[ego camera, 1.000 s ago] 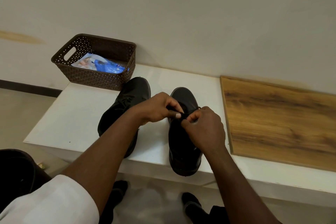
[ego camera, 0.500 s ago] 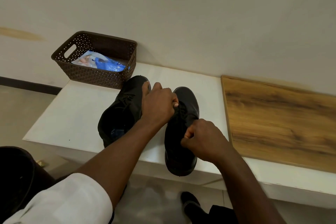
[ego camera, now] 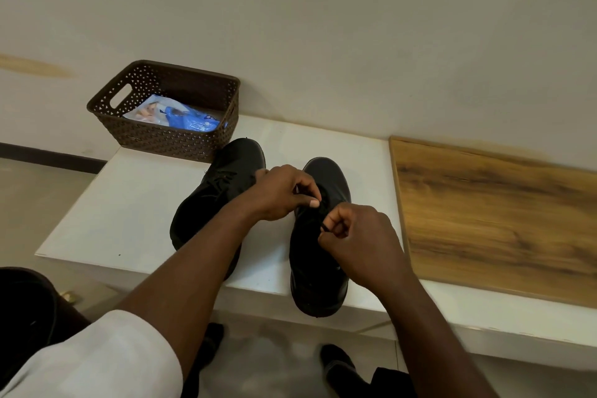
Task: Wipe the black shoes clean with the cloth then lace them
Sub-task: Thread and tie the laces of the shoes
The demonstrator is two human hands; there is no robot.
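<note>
Two black shoes on white bench: left shoe (ego camera: 219, 200) untouched, right shoe (ego camera: 318, 268) beside it. Left hand (ego camera: 284, 192) and right hand (ego camera: 358, 242) each pinch the black lace (ego camera: 324, 226) over right shoe.

Two matte black leather shoes (ego camera: 318, 236) on a plain white counter (ego camera: 129, 203). Dark brown plastic basket (ego camera: 168, 139), perforated weave pattern, holds a blue-and-white plastic packet (ego camera: 181, 116). Wood-grain brown board (ego camera: 497, 213); white sleeve (ego camera: 106, 362).

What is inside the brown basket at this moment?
The brown basket holds a crumpled blue and white plastic packet. Its near wall hides the basket floor, and anything under the packet is covered.
</note>
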